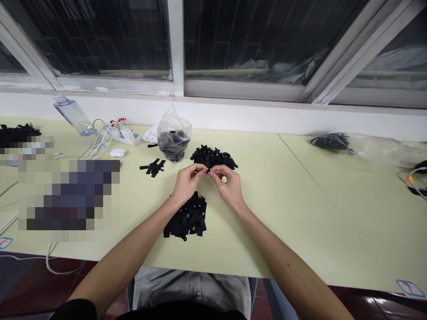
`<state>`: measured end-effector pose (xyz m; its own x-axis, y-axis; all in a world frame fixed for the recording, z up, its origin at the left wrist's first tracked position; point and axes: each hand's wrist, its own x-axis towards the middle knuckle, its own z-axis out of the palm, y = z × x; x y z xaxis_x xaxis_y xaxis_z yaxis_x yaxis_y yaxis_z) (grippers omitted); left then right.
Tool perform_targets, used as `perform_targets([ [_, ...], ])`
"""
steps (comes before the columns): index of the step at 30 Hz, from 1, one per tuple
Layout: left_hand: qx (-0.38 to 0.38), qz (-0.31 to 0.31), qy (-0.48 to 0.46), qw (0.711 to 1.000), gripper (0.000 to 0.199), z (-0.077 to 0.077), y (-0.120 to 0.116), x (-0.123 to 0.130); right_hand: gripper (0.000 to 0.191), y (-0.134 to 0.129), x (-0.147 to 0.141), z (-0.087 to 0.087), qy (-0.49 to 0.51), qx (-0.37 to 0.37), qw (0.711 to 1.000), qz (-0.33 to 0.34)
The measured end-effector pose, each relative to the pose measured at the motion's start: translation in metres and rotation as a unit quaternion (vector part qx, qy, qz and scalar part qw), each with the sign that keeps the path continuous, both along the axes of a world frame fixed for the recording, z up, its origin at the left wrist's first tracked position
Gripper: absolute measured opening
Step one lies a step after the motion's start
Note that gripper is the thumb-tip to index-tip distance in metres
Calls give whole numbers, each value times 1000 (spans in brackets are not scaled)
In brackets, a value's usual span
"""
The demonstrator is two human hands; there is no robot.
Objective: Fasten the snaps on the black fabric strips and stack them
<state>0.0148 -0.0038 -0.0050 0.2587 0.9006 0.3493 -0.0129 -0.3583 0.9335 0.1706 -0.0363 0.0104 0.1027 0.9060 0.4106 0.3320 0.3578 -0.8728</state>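
My left hand (189, 182) and my right hand (228, 182) meet over the table, thumbs and fingers pinched together. Between the fingertips is a small black strip (208, 170), mostly hidden by the fingers. Just beyond the hands lies a pile of short black fabric strips (213, 155) with small shiny bits on them. Nearer to me, partly under my left forearm, another pile of black strips (188, 218) is spread on the table. A few loose black strips (153, 167) lie to the left of my left hand.
On the pale green table (300, 213), a clear plastic bag (173, 138) holds dark pieces. Left are a power strip (126, 134) with cables, a white earphone case (118, 153), a tilted clear bottle (75, 115) and a blurred-out item. Another bag (333, 142) lies at the right.
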Motion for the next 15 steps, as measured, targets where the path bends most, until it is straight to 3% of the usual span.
perform_targets([
  [5,4,-7,11,1000,21,1,1,-2,12,3,2,-1,14,-21,999,20],
  [15,12,-4,35,999,24,1,1,-3,13,2,-2,-9,8,-21,1000,-21],
])
